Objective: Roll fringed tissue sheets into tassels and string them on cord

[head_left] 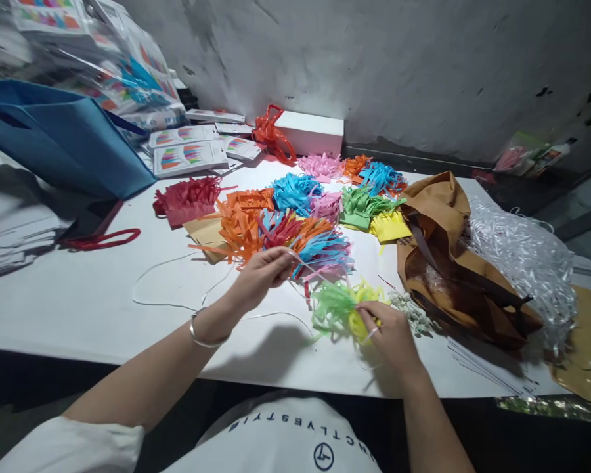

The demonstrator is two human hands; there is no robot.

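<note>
- White shirt (276, 452): dark letters, "VESTY" legible, near a circled mark.
- Right hand (389, 330): angled inward, pinching a green-and-yellow tassel (332, 305) over the table's (93, 309) front.
- Left hand (262, 274): reaching inward, knuckles up, fingertips pinching white string (306, 265) leading toward the tassel.
- Packets (191, 159): at the back, lettering too small to read.

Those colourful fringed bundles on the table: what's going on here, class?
A person's right hand holds a green and yellow bundle over the white table, while the left hand pinches a pale string that leads toward it. Farther back lie more fringed bundles in red, orange, blue and other colours.
</note>
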